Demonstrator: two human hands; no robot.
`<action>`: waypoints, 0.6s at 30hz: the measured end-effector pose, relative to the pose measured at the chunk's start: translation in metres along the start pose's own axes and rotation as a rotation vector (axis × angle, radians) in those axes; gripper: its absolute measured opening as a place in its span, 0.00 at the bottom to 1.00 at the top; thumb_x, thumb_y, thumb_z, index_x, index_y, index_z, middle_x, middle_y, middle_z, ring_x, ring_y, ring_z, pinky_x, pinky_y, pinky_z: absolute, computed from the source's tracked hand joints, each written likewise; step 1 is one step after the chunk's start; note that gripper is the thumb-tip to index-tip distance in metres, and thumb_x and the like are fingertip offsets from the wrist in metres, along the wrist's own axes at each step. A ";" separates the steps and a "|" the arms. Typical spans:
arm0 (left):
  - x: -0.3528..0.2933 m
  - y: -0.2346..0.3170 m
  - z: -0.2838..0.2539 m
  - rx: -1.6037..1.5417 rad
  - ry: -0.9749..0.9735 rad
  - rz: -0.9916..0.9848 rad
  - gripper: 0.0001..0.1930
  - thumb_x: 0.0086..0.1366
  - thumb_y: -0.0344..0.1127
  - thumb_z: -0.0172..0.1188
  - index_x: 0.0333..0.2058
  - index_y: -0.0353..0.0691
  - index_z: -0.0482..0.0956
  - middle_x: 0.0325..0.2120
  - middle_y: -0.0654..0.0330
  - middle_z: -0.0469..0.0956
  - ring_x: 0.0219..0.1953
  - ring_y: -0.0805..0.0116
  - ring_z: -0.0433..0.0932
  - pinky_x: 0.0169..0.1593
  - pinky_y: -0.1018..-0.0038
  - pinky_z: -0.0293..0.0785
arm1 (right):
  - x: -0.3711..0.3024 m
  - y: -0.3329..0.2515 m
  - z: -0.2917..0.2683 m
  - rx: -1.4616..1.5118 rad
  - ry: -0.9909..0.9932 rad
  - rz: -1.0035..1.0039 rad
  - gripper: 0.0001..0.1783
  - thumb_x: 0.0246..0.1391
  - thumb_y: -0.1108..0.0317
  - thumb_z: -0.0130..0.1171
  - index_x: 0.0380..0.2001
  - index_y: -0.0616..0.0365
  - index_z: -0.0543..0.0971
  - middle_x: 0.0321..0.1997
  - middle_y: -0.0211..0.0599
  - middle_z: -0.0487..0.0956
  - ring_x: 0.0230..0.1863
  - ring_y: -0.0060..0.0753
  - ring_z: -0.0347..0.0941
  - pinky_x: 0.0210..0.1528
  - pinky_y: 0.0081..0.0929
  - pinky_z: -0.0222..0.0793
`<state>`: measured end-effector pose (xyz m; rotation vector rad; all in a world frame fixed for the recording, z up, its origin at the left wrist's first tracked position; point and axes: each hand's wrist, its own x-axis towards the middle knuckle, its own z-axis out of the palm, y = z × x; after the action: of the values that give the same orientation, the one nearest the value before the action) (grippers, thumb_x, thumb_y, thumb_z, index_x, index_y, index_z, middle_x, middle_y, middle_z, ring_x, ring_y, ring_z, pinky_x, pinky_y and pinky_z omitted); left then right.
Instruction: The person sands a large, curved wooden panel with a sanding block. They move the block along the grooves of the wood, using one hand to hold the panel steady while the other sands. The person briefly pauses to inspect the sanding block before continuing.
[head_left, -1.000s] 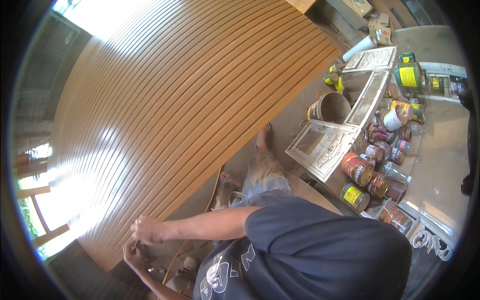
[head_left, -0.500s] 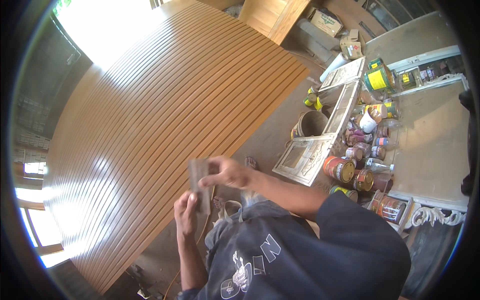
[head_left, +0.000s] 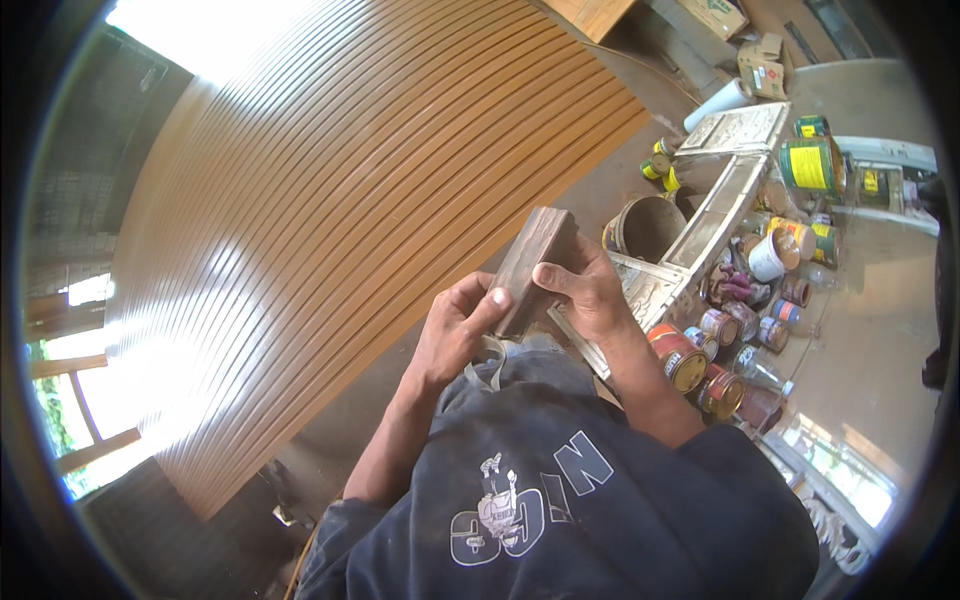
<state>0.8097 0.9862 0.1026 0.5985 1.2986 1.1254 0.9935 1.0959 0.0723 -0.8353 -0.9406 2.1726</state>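
Observation:
A brown, worn rectangular sanding block (head_left: 528, 262) is held in front of my body, tilted with its far end up and to the right. My left hand (head_left: 452, 328) grips its lower left side, thumb pressed on the face. On the opposite side, my right hand (head_left: 597, 298) wraps round the block, its thumb lying on the near face and its other fingers partly hidden behind. Beyond both hands spreads a large, glossy brown grooved wooden panel (head_left: 390, 170); the block appears apart from it.
To the right, carved whitish panels (head_left: 740, 130) lie by a bucket (head_left: 645, 228). Paint cans (head_left: 678, 358), jars and a white tub (head_left: 773, 255) crowd a surface there. Cardboard boxes (head_left: 763, 68) and a white roll (head_left: 718, 104) sit at the far right.
My hands and the block have moved right, off from over the panel's edge. The block has turned from nearly upright to a slant, and my right hand now holds its right side.

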 end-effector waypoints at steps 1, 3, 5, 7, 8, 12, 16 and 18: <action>0.005 0.001 0.004 0.014 0.009 -0.010 0.16 0.76 0.44 0.67 0.46 0.33 0.83 0.36 0.60 0.86 0.39 0.75 0.82 0.46 0.73 0.79 | 0.003 -0.006 -0.004 0.012 -0.004 0.022 0.22 0.62 0.69 0.74 0.57 0.58 0.81 0.49 0.31 0.85 0.48 0.22 0.81 0.51 0.26 0.78; 0.013 0.004 0.008 0.043 0.026 -0.023 0.15 0.73 0.42 0.70 0.46 0.35 0.83 0.40 0.60 0.86 0.44 0.75 0.81 0.51 0.73 0.77 | 0.008 -0.016 -0.011 0.045 -0.018 0.045 0.22 0.62 0.70 0.73 0.57 0.59 0.80 0.50 0.31 0.85 0.52 0.25 0.81 0.57 0.30 0.77; 0.019 0.006 0.012 -0.032 0.068 -0.004 0.16 0.71 0.39 0.72 0.47 0.33 0.83 0.39 0.60 0.86 0.42 0.75 0.82 0.48 0.73 0.79 | 0.013 -0.025 -0.017 -0.024 -0.026 0.043 0.18 0.65 0.71 0.70 0.56 0.60 0.81 0.50 0.33 0.86 0.51 0.25 0.82 0.56 0.29 0.79; 0.024 0.007 0.016 -0.047 0.117 0.031 0.17 0.69 0.37 0.74 0.49 0.32 0.84 0.40 0.59 0.87 0.41 0.74 0.83 0.47 0.72 0.80 | 0.017 -0.032 -0.022 -0.032 -0.044 0.066 0.17 0.66 0.71 0.68 0.56 0.61 0.82 0.50 0.34 0.87 0.50 0.25 0.83 0.56 0.29 0.80; 0.026 0.007 0.018 -0.024 0.145 0.053 0.18 0.69 0.37 0.74 0.50 0.32 0.84 0.41 0.59 0.87 0.41 0.73 0.83 0.48 0.71 0.81 | 0.019 -0.035 -0.025 -0.056 -0.062 0.074 0.16 0.66 0.72 0.67 0.56 0.61 0.82 0.50 0.34 0.87 0.50 0.25 0.83 0.55 0.29 0.80; 0.028 0.009 0.032 0.285 0.398 0.270 0.21 0.64 0.38 0.77 0.53 0.36 0.86 0.45 0.57 0.88 0.45 0.66 0.86 0.50 0.66 0.82 | 0.026 -0.048 -0.033 -0.151 -0.114 0.090 0.15 0.68 0.70 0.65 0.56 0.62 0.83 0.49 0.32 0.87 0.49 0.23 0.82 0.54 0.27 0.79; 0.021 0.021 0.047 0.728 0.478 0.605 0.18 0.59 0.39 0.80 0.47 0.42 0.90 0.42 0.56 0.87 0.47 0.57 0.85 0.50 0.63 0.82 | 0.029 -0.057 -0.029 -0.247 -0.180 0.070 0.17 0.68 0.69 0.65 0.56 0.63 0.83 0.47 0.31 0.87 0.50 0.21 0.81 0.55 0.25 0.77; 0.017 0.028 0.054 0.745 0.479 0.516 0.18 0.60 0.38 0.80 0.47 0.42 0.90 0.40 0.57 0.88 0.44 0.59 0.85 0.48 0.63 0.82 | 0.029 -0.059 -0.024 -0.287 -0.203 0.030 0.14 0.68 0.69 0.66 0.54 0.62 0.84 0.46 0.32 0.88 0.49 0.20 0.82 0.53 0.25 0.78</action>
<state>0.8503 1.0246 0.1317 1.3255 2.0803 1.2232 1.0102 1.1590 0.0969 -0.7715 -1.3748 2.2095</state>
